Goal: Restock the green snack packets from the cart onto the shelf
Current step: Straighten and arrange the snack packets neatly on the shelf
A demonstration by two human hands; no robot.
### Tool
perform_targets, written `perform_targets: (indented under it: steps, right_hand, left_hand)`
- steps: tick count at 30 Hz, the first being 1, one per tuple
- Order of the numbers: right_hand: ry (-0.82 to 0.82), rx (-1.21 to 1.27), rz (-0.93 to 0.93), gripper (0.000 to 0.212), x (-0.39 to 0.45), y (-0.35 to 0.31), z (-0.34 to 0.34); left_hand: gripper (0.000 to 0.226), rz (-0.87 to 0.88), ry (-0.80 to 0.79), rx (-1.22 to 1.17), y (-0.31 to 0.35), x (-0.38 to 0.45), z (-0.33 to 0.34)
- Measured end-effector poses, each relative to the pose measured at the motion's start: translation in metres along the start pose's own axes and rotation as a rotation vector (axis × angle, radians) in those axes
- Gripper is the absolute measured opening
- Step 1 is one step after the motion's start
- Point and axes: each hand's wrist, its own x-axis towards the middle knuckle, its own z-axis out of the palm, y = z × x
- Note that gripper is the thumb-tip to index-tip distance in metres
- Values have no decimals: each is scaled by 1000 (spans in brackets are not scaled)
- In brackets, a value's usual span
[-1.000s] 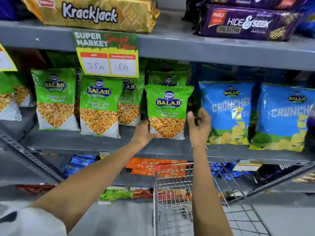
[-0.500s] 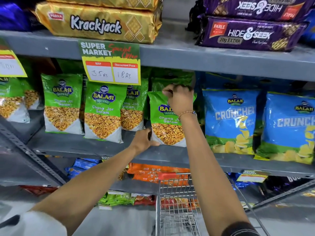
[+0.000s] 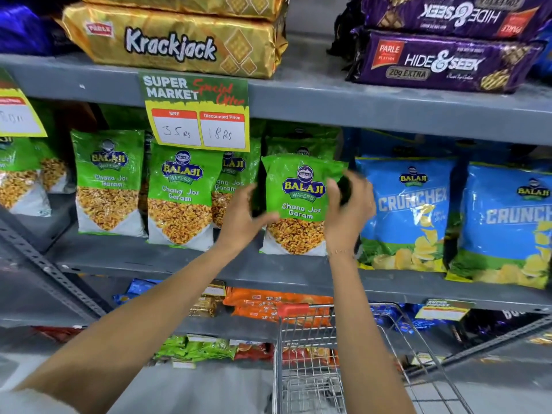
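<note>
A green Balaji Chana Jor Garam packet stands upright on the grey middle shelf, in front of more green packets. My left hand cups its left edge, thumb on the front. My right hand grips its right edge, fingers wrapped behind. Other green packets stand in a row to the left under a price tag. The wire cart with a red handle sits below my arms; no green packets show in the visible part of it.
Blue Crunchex bags stand right beside the held packet. Krackjack packs and purple Hide & Seek packs lie on the shelf above. Orange and mixed packets fill the lower shelves behind the cart.
My right hand dropped from the packet's top to its right edge. My left hand rose from the bottom corner to the left edge. The packet stands a little straighter.
</note>
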Motion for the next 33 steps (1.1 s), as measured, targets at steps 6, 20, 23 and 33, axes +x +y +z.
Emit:
perform_targets:
  steps: [6, 20, 23, 33]
  right_hand:
    - [-637, 168, 469, 59, -64, 76, -10]
    - [-778, -91, 365, 54, -60, 85, -12]
    - [-770, -70, 361, 52, -59, 84, -14]
    - [-767, -60, 383, 36, -61, 84, -13]
  left_hand:
    - [31, 451, 195, 315, 103, 52, -19]
    - [28, 325, -179, 472, 126, 79, 19]
    - [20, 226, -170, 396, 128, 84, 23]
    - [14, 222, -70, 315, 130, 80, 29]
